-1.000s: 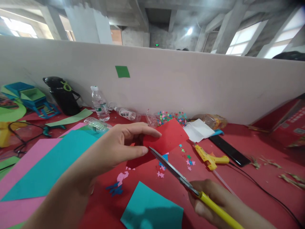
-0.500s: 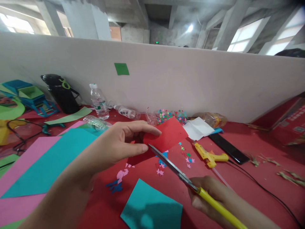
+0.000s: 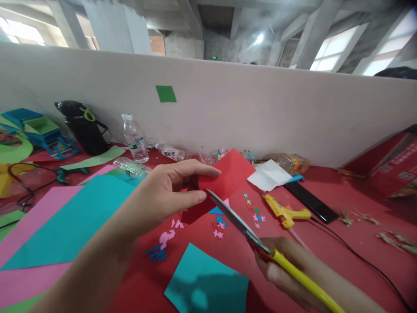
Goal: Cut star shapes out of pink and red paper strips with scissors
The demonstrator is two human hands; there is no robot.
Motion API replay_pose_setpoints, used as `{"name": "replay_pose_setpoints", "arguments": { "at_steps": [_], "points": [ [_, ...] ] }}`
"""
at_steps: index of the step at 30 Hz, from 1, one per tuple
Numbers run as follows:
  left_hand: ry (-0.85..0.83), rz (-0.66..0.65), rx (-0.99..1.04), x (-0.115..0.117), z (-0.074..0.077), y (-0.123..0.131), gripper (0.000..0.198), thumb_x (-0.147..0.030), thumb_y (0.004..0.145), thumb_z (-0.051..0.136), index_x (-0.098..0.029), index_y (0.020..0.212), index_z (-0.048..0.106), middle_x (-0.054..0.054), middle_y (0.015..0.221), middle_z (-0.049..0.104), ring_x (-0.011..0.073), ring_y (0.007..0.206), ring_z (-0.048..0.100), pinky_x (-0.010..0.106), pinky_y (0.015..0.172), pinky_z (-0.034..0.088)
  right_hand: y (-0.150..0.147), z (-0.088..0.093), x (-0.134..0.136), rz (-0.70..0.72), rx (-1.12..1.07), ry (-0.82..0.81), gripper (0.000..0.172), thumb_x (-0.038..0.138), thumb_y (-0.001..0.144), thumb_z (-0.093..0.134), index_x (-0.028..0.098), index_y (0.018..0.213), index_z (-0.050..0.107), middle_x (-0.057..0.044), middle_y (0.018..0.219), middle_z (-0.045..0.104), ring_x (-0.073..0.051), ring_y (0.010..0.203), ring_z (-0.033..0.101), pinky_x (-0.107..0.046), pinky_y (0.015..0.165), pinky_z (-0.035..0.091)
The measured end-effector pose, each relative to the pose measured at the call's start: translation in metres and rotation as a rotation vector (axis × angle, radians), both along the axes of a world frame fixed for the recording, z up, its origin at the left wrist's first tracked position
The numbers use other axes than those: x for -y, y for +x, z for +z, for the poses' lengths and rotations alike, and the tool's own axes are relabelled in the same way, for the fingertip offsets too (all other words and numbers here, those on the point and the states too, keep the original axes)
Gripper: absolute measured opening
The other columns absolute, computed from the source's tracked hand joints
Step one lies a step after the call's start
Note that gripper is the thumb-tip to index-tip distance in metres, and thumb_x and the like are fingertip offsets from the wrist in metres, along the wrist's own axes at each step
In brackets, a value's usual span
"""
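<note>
My left hand (image 3: 169, 191) pinches a piece of red paper (image 3: 233, 174) by its left part, thumb below and fingers on top, and holds it above the table. My right hand (image 3: 280, 269) is closed round a pair of scissors with yellow handles (image 3: 237, 224). The blade tips point up and left, at the lower edge of the red paper close to my left thumb. Under the hands lie small paper stars (image 3: 220, 224), pink scraps (image 3: 166, 238), blue scraps (image 3: 157, 253) and a teal paper piece (image 3: 208, 278).
A yellow glue gun (image 3: 286, 213) with a cord and a black phone (image 3: 311, 202) lie at right, beside folded white paper (image 3: 269, 174). Large teal sheets (image 3: 78, 217) cover the left. Plastic bottles (image 3: 135, 141) and a black flask (image 3: 83, 128) stand along the white partition (image 3: 234, 104).
My left hand has raised the red paper slightly and tilted it, so it covers more of the stars behind. The scissors have moved up a little with it.
</note>
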State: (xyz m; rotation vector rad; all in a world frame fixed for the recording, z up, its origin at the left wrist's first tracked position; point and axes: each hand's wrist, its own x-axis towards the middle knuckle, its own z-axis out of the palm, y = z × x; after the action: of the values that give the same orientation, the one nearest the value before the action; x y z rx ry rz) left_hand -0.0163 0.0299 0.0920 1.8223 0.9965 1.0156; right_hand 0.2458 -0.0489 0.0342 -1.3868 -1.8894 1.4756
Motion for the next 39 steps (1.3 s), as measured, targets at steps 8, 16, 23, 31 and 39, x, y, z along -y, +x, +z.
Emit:
{"name": "replay_pose_setpoints", "arguments": {
  "at_steps": [8, 16, 23, 31, 39],
  "points": [
    [0.018, 0.178, 0.282, 0.004, -0.011, 0.022, 0.033, -0.018, 0.073, 0.074, -0.030, 0.104, 0.074, 0.001, 0.097, 0.071, 0.0161, 0.085, 0.065, 0.022, 0.068, 0.055, -0.012, -0.002, 0.002, 0.018, -0.139, 0.023, 0.058, 0.078, 0.082, 0.037, 0.022, 0.069, 0.033, 0.006, 0.056, 0.033, -0.006, 0.044, 0.026, -0.020, 0.038, 0.021],
    [0.077, 0.198, 0.259, 0.010, -0.011, 0.029, 0.036, -0.014, 0.076, 0.070, -0.029, 0.109, 0.071, 0.000, 0.098, 0.069, 0.0135, 0.086, 0.062, 0.022, 0.074, 0.055, -0.010, -0.004, 0.001, 0.047, -0.145, 0.028, 0.057, 0.077, 0.084, 0.035, 0.022, 0.070, 0.034, 0.007, 0.052, 0.035, -0.005, 0.041, 0.027, -0.020, 0.037, 0.021],
    [0.142, 0.233, 0.205, 0.012, -0.010, 0.030, 0.034, -0.013, 0.076, 0.067, -0.028, 0.107, 0.071, 0.001, 0.101, 0.069, 0.0153, 0.091, 0.063, 0.026, 0.079, 0.055, -0.006, -0.007, -0.005, 0.074, -0.103, 0.021, 0.053, 0.072, 0.087, 0.038, 0.020, 0.073, 0.038, 0.007, 0.055, 0.036, -0.006, 0.044, 0.030, -0.020, 0.040, 0.023],
    [0.164, 0.269, 0.282, 0.018, -0.009, 0.036, 0.031, -0.014, 0.077, 0.066, -0.027, 0.104, 0.073, 0.002, 0.103, 0.071, 0.0173, 0.094, 0.064, 0.027, 0.080, 0.056, -0.010, -0.006, -0.001, 0.047, -0.117, 0.037, 0.056, 0.075, 0.084, 0.039, 0.021, 0.072, 0.038, 0.005, 0.059, 0.036, -0.007, 0.047, 0.030, -0.020, 0.041, 0.023],
    [0.178, 0.276, 0.296, 0.019, -0.016, 0.037, 0.038, -0.015, 0.077, 0.068, -0.028, 0.112, 0.070, 0.001, 0.108, 0.070, 0.0169, 0.091, 0.066, 0.026, 0.077, 0.057, -0.011, -0.006, 0.000, 0.010, -0.151, 0.082, 0.061, 0.081, 0.080, 0.035, 0.022, 0.066, 0.033, 0.005, 0.059, 0.029, -0.008, 0.048, 0.025, -0.022, 0.040, 0.020]
  ]
}}
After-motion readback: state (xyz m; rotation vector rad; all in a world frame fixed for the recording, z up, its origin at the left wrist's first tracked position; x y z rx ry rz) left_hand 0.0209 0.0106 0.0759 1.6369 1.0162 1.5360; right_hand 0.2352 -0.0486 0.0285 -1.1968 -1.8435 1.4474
